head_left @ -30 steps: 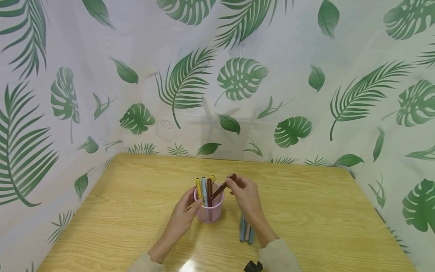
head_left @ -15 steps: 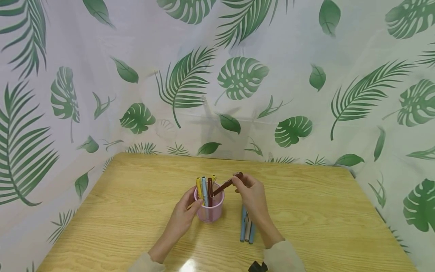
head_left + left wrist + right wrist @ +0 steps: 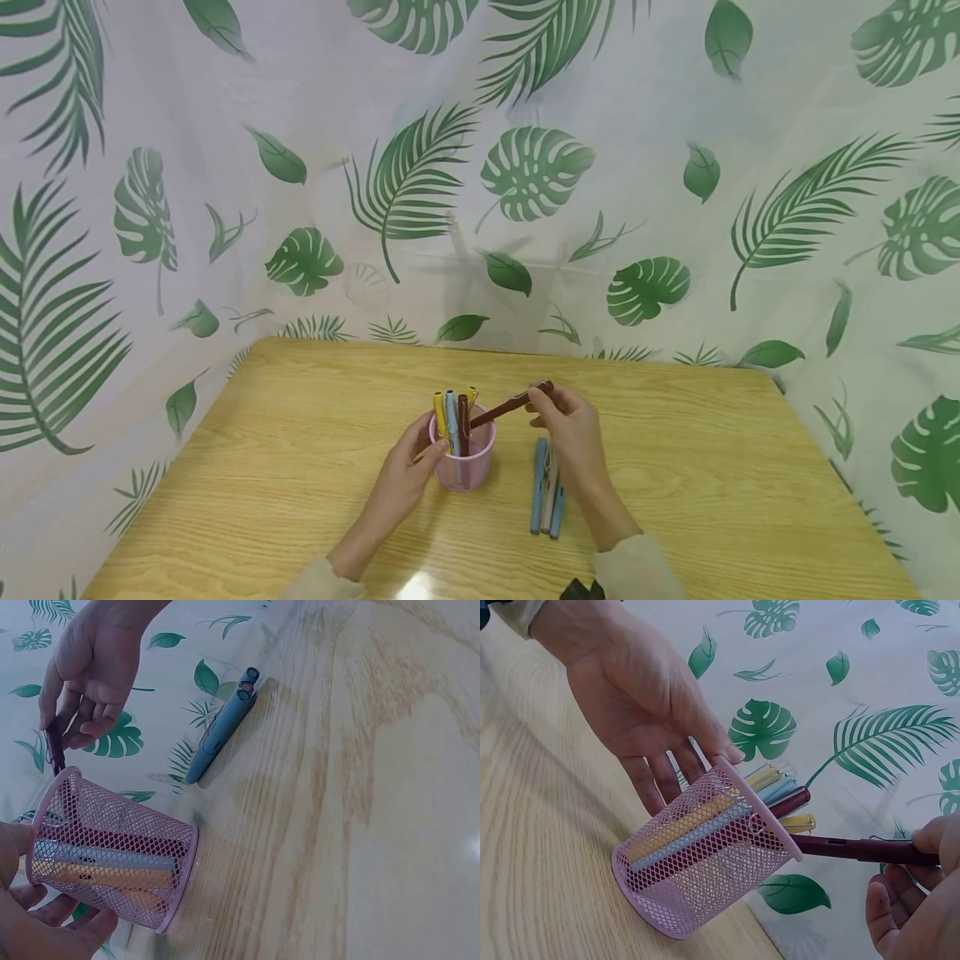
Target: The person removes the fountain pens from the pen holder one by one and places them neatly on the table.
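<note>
My left hand [image 3: 405, 468] grips a pink mesh pen cup [image 3: 697, 900] from its left side, thumb at the rim and fingers along the wall. Yellow pens [image 3: 439, 414], a light blue pen [image 3: 452, 421] and a dark red pen [image 3: 463, 425] stand in it. Between thumb and fingers, my right hand [image 3: 572, 429] pinches the upper end of another dark red pen [image 3: 855, 850]. That pen slants far over, its lower end still inside the cup's rim.
Blue pens [image 3: 538, 492] and a greyish pen [image 3: 550, 500] lie side by side on the wooden table [image 3: 697, 467], right of the cup. A white cloth [image 3: 562, 275] with green leaves hangs behind the table and along its sides.
My right hand has moved to the right, drawing its dark red pen further out of the cup and tilting it flatter. The left hand and the cup stay in place.
</note>
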Action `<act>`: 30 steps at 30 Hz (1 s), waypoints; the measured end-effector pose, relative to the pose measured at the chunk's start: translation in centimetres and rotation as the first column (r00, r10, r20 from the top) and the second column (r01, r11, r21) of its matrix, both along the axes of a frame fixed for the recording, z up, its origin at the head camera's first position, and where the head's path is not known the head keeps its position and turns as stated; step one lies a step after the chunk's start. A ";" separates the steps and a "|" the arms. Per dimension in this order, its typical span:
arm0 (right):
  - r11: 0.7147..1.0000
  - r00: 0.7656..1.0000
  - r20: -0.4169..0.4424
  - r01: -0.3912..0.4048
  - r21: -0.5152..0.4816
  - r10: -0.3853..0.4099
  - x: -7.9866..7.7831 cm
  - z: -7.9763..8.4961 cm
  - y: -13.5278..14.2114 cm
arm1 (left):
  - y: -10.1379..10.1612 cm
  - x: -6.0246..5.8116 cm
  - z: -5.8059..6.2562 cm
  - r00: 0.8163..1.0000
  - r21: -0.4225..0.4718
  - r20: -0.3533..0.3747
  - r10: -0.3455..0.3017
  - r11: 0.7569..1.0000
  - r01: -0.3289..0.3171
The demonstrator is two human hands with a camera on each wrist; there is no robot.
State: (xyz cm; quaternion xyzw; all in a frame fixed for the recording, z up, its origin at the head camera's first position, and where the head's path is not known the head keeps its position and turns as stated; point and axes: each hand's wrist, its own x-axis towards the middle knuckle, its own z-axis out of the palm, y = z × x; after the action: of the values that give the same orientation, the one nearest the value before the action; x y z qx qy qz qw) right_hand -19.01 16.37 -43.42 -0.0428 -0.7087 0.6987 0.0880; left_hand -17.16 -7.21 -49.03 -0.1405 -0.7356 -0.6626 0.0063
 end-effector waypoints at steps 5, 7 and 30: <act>1.000 0.999 0.026 0.026 -0.010 -0.026 0.0 0.0 0.3 | 0.0 0.0 0.0 1.000 0.001 0.001 0.001 1.000 -0.001; 1.000 0.999 0.029 0.029 -0.009 -0.029 0.1 0.1 0.5 | 0.0 0.0 0.1 1.000 0.001 -0.002 -0.001 1.000 0.001; 0.954 1.000 0.008 0.007 -0.299 -0.004 0.4 1.3 3.3 | 0.0 -0.2 -0.1 1.000 0.005 -0.001 -0.012 1.000 0.012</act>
State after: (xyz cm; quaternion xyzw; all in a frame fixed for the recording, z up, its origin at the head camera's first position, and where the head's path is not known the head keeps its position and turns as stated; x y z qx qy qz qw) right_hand -18.62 19.70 -42.16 -0.0602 -0.5949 0.7976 0.0797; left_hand -17.32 -7.25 -49.14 -0.1451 -0.7333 -0.6643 0.0031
